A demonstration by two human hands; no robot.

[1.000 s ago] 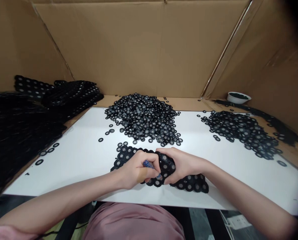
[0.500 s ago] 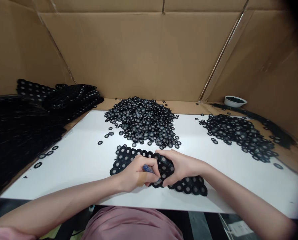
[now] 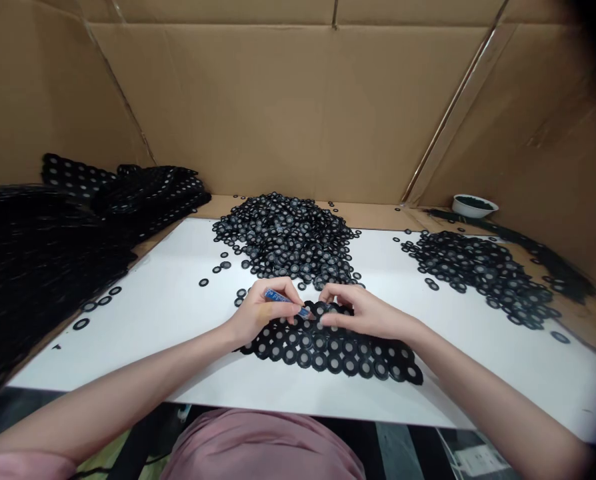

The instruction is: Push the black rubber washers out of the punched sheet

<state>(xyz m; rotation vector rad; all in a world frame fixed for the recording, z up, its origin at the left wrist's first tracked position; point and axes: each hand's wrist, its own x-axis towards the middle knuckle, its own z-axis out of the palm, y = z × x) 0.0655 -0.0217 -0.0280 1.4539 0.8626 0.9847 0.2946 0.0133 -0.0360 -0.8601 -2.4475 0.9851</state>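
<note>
A slim blue pen-like tool [image 3: 278, 297] with pale lettering sits pinched in my left hand [image 3: 261, 310]. Its tip points down and right at the far edge of a black sheet of joined rings [image 3: 335, 345] with grey-white centres; the exact contact is too small to make out. My right hand [image 3: 363, 310] grips that same far edge just right of the tip, thumb on the near side and fingers curled over. The sheet lies across the white board in front of me, its left end partly covered by my left hand.
Loose black rings form a large heap [image 3: 288, 233] behind my hands and a smaller heap [image 3: 478, 273] at the right. Black strands [image 3: 43, 267] and folded ring sheets [image 3: 148, 190] lie left. A white bowl [image 3: 473, 207] stands back right. Cardboard walls [image 3: 248, 107] enclose the white board [image 3: 178, 260].
Both hands have moved away from me, from the sheet's middle and near edge to its far edge. The sheet's folded-up part now lies flatter, showing more rings.
</note>
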